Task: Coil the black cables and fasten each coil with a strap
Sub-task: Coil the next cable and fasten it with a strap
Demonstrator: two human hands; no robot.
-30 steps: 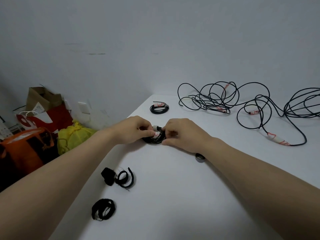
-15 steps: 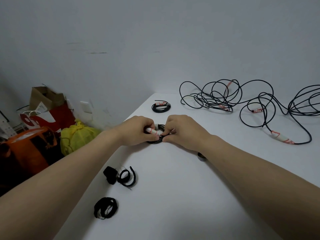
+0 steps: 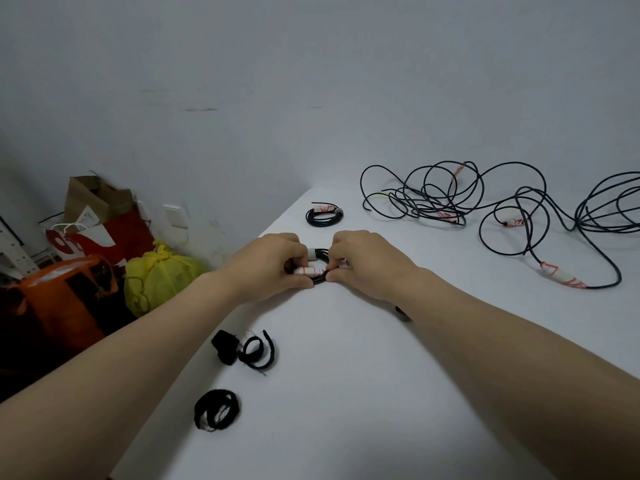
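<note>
Both hands are working at the middle of the surface (image 3: 346,393). The left hand (image 3: 273,265) and the right hand (image 3: 363,261) are facing each other, fingers curled, and pinching the small coil (image 3: 320,252) from either side. The coil is lying nearly flat between them, just off the surface, with a white plug (image 3: 306,270) showing at the left fingertips. Whether a strap is already going round it, I cannot tell: the fingers are hiding that spot.

The spare straps (image 3: 258,351) are lying closer to the person, beside the left forearm, so the left hand is looking like the nearer one for fetching one while the right is holding the loops together.

A finished coil (image 3: 323,216) is sitting just beyond the hands, and the loose cables (image 3: 443,195) are sprawling well away on the right, nearer the right hand.
</note>
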